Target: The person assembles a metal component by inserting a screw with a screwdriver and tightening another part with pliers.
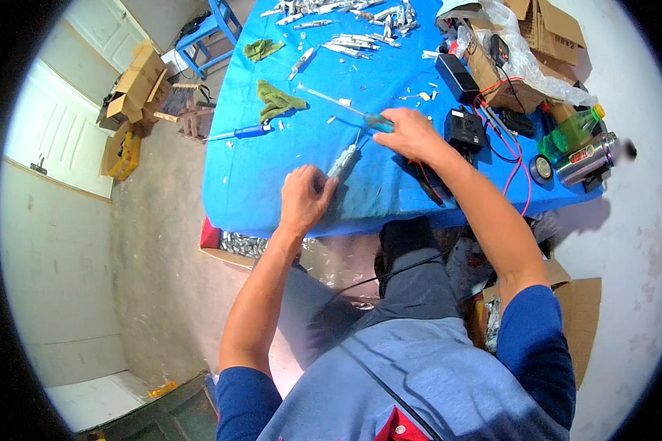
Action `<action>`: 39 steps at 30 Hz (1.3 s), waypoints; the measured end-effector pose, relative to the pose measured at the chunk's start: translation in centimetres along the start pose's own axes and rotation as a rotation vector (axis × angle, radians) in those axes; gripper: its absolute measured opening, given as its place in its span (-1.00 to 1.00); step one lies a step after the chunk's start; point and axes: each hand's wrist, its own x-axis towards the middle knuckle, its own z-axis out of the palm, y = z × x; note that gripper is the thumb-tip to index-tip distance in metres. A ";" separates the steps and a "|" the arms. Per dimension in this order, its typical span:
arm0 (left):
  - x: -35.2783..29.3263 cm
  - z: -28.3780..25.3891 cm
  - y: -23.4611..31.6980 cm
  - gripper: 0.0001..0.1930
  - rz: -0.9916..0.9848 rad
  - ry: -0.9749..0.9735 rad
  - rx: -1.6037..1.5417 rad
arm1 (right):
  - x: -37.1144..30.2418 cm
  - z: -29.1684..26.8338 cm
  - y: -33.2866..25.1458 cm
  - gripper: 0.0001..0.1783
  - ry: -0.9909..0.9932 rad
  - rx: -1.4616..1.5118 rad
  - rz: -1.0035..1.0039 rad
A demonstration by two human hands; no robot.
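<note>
My left hand (305,197), low over the front of the blue-covered table, grips a slim light-grey device (343,160) with a thin metal tip pointing away from me. My right hand (413,134) is closed around the teal handle of a screwdriver (379,123), its long pale shaft slanting to the far left above the cloth. The screwdriver is apart from the grey device. Dark-handled pliers (428,184) lie below my right wrist. On the left side of the table rests another screwdriver (251,131) with a blue handle.
Two green rags (278,101) and several similar grey devices (349,45) lie farther back. At right stand a black box-shaped unit (465,129) with red wires, a steel flask (587,159) and a green bottle (577,128). A box of small metal parts (243,244) sits under the front edge.
</note>
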 end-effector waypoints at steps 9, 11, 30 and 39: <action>-0.4 -0.1 0.3 -0.74 0.016 0.058 0.022 | -13.5 -4.0 -0.8 -0.46 -0.027 0.326 0.063; -0.3 0.1 0.2 -0.74 0.010 0.046 0.012 | -15.4 -4.4 -0.6 -0.48 -0.073 0.337 0.060; -0.2 0.1 0.5 -0.72 0.007 0.065 -0.002 | -16.5 -3.4 -0.6 -0.58 -0.183 0.645 0.268; -0.1 0.0 0.8 -0.72 0.026 0.071 0.009 | -15.8 -3.2 -0.8 -0.59 -0.211 0.721 0.292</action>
